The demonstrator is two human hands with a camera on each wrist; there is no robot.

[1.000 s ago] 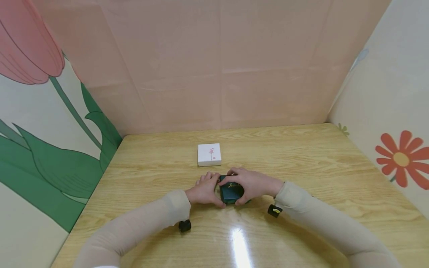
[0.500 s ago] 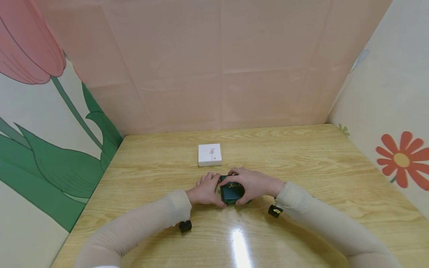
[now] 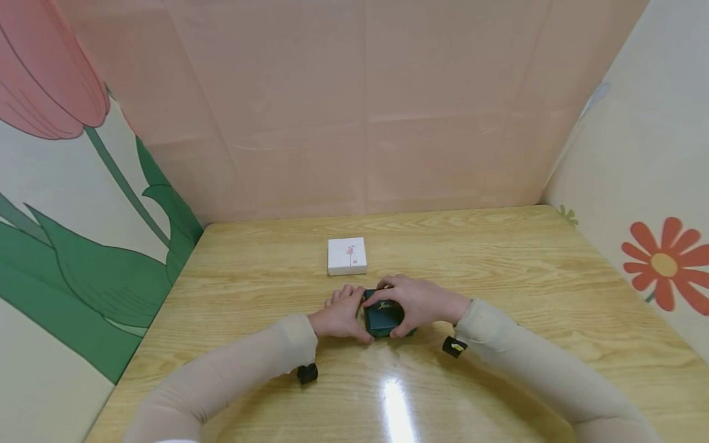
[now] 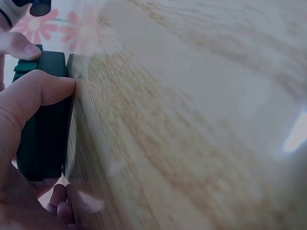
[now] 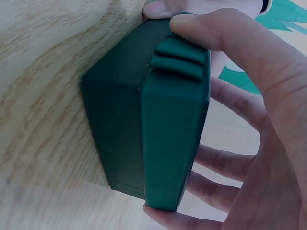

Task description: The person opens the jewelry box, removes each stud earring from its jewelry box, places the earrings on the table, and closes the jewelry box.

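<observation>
A dark green gift box with gold lettering on top sits on the table between the two hands. My left hand holds its left side, thumb on the near face and fingers towards the back. From the right, my right hand grips the lid, its thumb on the near edge beside a folded green ribbon bow, fingertips on the far edge. The lid rests on the base. In the left wrist view the left thumb presses low on the box. The inside of the box is hidden.
Behind the hands a white box with a pink flower print lies on the wooden table. A pink backdrop closes off the back, and flower-printed panels stand left and right. Black wrist devices hang under both sleeves.
</observation>
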